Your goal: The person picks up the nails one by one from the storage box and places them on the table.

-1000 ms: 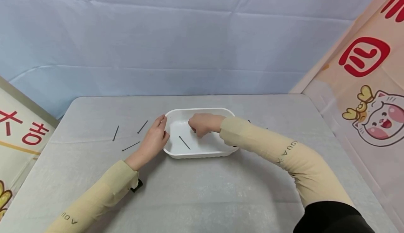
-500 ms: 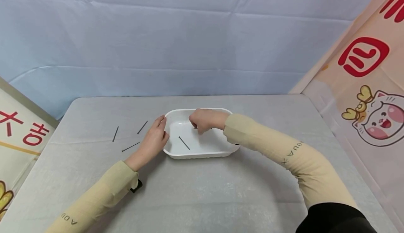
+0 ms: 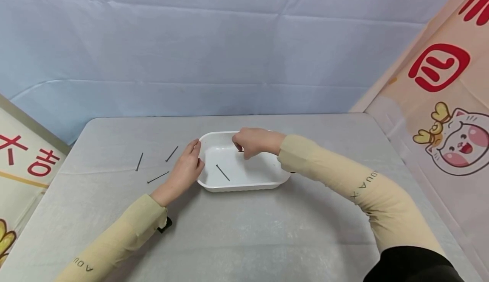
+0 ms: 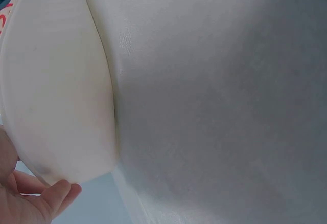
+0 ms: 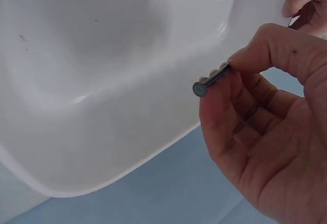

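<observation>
My right hand [image 3: 255, 141] is over the back part of a white tray [image 3: 263, 186]. Between thumb and fingers it pinches a nail [image 5: 212, 81], whose flat round head points out toward the camera in the right wrist view. One other nail [image 3: 223, 172] lies slanted on the tray floor. At the tray's left end, my left hand [image 3: 184, 167] holds the rim, thumb and fingers on either side of the wall in the left wrist view.
Several nails lie apart on the grey table left of the tray, among them an upright-lying nail [image 3: 139, 162] and a slanted nail [image 3: 172, 154]. A pale blue cloth [image 3: 229, 61] hangs behind the table. Printed panels [image 3: 451, 104] stand at both sides.
My right hand has risen slightly and moved back and to the right, carrying the pinched nail. Its sleeve now covers the dark ends seen right of the tray earlier. The left hand stays put.
</observation>
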A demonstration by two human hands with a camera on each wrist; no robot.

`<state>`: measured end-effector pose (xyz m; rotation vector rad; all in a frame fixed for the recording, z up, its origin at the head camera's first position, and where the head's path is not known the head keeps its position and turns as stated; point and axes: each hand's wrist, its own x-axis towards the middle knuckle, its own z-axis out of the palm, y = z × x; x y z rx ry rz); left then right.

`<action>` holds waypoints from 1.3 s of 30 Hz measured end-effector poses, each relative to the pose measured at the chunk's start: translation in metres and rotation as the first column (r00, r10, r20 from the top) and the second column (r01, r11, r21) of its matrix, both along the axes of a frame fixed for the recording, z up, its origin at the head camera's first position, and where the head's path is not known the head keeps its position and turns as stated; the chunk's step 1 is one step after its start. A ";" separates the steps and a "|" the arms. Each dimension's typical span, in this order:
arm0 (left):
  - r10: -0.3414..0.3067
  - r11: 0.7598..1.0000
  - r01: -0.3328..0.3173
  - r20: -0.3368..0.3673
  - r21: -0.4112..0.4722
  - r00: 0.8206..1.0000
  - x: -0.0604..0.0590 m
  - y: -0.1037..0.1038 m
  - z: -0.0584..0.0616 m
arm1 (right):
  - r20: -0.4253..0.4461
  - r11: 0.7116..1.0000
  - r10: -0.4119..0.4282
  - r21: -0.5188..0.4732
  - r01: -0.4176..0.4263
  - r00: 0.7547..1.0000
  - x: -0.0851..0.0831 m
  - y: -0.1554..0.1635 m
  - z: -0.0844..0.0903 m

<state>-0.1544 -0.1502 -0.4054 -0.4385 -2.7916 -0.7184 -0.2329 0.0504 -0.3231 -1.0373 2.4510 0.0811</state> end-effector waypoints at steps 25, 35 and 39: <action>0.001 1.000 -0.001 0.000 -0.003 1.000 0.000 -0.001 0.002 | -0.002 0.997 -0.027 -0.076 0.027 1.000 0.006 0.026 0.015; -0.004 1.000 0.004 -0.008 0.001 1.000 0.000 -0.001 0.003 | -0.013 0.993 -0.044 -0.107 0.042 0.999 0.008 0.041 0.018; -0.004 1.000 0.004 -0.003 0.003 1.000 0.000 -0.001 0.003 | -0.003 0.991 -0.055 -0.120 0.054 0.999 0.009 0.049 0.020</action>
